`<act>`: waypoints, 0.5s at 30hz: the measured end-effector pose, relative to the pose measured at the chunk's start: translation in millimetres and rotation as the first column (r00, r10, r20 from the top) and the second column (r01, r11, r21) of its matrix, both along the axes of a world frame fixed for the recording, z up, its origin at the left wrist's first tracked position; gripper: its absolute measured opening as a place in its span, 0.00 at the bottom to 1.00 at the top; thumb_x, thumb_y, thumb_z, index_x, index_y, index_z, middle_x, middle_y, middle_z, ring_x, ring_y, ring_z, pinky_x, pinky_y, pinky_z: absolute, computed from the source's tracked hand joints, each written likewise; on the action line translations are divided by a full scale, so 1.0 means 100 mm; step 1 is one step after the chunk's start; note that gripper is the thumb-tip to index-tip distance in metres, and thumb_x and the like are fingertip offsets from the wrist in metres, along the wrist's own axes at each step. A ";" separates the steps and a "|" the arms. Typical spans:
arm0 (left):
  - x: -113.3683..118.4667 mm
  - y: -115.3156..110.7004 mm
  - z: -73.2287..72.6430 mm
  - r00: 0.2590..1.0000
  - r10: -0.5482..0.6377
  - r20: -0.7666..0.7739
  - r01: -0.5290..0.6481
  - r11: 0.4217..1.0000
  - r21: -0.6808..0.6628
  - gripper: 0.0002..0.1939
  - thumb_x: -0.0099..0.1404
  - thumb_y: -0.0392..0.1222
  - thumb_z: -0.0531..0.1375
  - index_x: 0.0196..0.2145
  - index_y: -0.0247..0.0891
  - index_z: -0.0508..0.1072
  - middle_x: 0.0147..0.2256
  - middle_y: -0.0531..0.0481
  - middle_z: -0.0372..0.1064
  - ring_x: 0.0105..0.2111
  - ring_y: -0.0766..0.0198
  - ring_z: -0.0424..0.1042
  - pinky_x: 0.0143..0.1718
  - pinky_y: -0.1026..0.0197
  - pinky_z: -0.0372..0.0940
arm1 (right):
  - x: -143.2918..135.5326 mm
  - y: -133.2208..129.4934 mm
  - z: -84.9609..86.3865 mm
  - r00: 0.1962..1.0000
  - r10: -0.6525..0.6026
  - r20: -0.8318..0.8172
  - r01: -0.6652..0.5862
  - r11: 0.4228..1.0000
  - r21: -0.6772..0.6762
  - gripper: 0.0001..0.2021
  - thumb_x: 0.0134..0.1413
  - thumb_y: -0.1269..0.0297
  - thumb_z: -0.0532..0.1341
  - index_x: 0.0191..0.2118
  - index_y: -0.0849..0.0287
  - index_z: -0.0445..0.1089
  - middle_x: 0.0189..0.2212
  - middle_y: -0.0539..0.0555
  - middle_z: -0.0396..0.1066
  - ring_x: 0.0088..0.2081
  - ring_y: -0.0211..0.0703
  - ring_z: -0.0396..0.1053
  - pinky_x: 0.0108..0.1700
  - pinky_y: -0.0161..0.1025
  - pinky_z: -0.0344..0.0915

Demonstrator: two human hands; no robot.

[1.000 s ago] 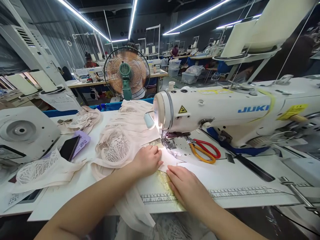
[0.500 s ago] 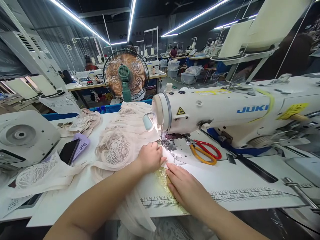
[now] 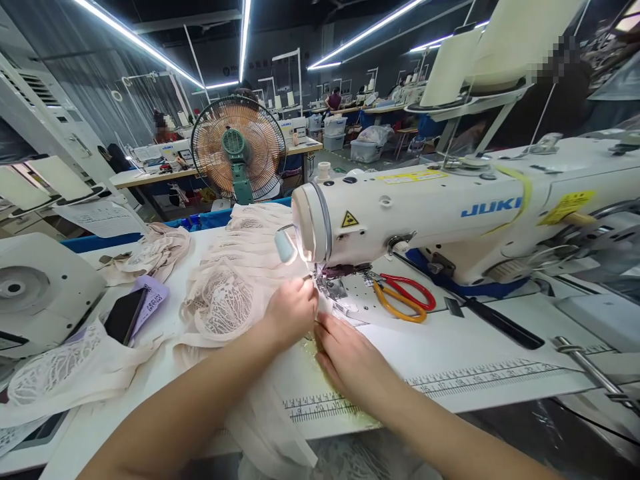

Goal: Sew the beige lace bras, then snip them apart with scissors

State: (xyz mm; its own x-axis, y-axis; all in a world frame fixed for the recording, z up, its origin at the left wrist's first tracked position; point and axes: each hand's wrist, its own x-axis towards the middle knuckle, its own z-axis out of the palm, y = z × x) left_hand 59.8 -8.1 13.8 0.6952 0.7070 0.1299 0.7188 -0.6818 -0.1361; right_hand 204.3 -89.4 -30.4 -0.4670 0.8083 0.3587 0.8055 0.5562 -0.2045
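Observation:
A white sewing machine (image 3: 380,213) stands before me, its lit needle area (image 3: 320,270) just beyond my fingertips. My left hand (image 3: 293,310) is closed on a beige bra beside the presser foot; its fingers hide most of the gripped part. Beige bra straps (image 3: 270,420) hang over the table edge below my left forearm. Close to the left fingertips, my right hand (image 3: 353,353) lies palm down, fingers stretched and together, over a yellowish, shiny patch (image 3: 313,350) of the table. Left of my hands lie overlapping beige lace bras (image 3: 227,300).
Red-handled (image 3: 415,290) and orange-handled (image 3: 400,307) cutting tools lie right of the needle. Further right is a black-handled tool (image 3: 505,323). A ruler strip (image 3: 465,377) runs along the front edge. A phone (image 3: 125,317) rests at left; a fan (image 3: 237,150) stands behind the table.
The view has shifted slightly, moving the scene left. My left hand is more tightly curled and slightly nearer the needle, and my right fingertips have followed towards it.

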 end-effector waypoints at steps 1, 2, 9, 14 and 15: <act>-0.01 -0.07 0.00 1.000 -0.006 0.010 0.006 1.000 -0.006 0.13 0.64 0.34 0.47 0.37 0.35 0.71 0.40 0.40 0.66 0.37 0.55 0.65 0.35 0.55 0.61 | -0.02 0.01 0.02 1.000 0.004 -0.008 -0.005 1.000 -0.012 0.18 0.54 0.70 0.53 0.50 0.70 0.64 0.53 0.70 0.63 0.55 0.56 0.60 0.54 0.54 0.62; -0.02 -0.14 -0.01 1.000 -0.009 0.027 0.010 1.000 -0.018 0.13 0.63 0.33 0.47 0.38 0.35 0.70 0.40 0.41 0.67 0.35 0.57 0.65 0.33 0.56 0.62 | -0.04 0.02 0.03 1.000 0.006 -0.019 -0.007 1.000 -0.017 0.19 0.54 0.70 0.52 0.51 0.70 0.64 0.53 0.70 0.63 0.56 0.56 0.59 0.54 0.55 0.62; -0.25 -0.29 -0.13 0.973 -0.193 0.125 0.203 0.976 -0.073 0.23 0.61 0.31 0.51 0.54 0.31 0.60 0.52 0.41 0.64 0.43 0.56 0.64 0.48 0.52 0.62 | 0.01 -0.04 0.09 0.996 0.058 -0.064 -0.056 0.998 0.023 0.17 0.55 0.70 0.51 0.49 0.69 0.66 0.53 0.67 0.65 0.55 0.53 0.62 0.55 0.52 0.62; -0.36 -0.19 -0.08 0.979 -0.171 0.113 0.184 0.976 -0.120 0.22 0.61 0.27 0.49 0.52 0.38 0.64 0.54 0.47 0.63 0.47 0.58 0.63 0.44 0.57 0.64 | 0.25 -0.15 0.19 0.991 0.099 -0.089 -0.092 0.992 0.087 0.14 0.56 0.70 0.50 0.43 0.64 0.69 0.47 0.64 0.70 0.49 0.50 0.68 0.50 0.48 0.68; -0.37 -0.18 -0.07 0.980 -0.168 0.108 0.182 0.974 -0.132 0.23 0.60 0.27 0.49 0.52 0.39 0.65 0.54 0.48 0.63 0.47 0.58 0.63 0.44 0.58 0.64 | 0.31 -0.18 0.19 0.992 0.087 -0.097 -0.077 0.992 0.098 0.13 0.56 0.70 0.49 0.42 0.64 0.69 0.46 0.64 0.71 0.48 0.50 0.69 0.48 0.46 0.69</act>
State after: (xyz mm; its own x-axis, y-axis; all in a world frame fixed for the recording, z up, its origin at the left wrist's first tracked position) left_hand 23.3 -26.2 7.1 0.7991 0.5911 0.1095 0.5914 -0.8057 0.0336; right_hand 234.8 -107.2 -11.5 -0.4879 0.7295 0.4793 0.7344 0.6399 -0.2262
